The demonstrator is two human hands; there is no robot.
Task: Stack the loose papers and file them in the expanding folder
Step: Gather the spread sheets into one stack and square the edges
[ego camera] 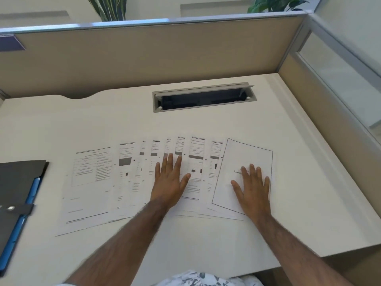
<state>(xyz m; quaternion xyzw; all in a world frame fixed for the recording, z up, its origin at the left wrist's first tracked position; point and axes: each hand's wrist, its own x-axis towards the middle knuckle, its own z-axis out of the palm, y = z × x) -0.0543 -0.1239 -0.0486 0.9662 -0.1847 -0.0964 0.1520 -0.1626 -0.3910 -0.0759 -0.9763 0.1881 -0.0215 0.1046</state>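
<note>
Several printed papers (90, 182) lie fanned out in an overlapping row across the white desk (206, 240). My left hand (170, 182) rests flat, fingers spread, on the sheets in the middle of the fan. My right hand (252, 188) lies flat on the rightmost sheet (228, 162), a bordered title page tilted clockwise. Neither hand grips anything. The expanding folder (18, 195), dark grey with blue inner pockets and a snap strap, lies at the left edge of the desk, apart from the papers.
An open cable tray (203, 99) is sunk into the desk behind the papers. Beige partition walls (144, 56) close the back and right sides. The desk's front edge (309, 259) runs just below my right forearm.
</note>
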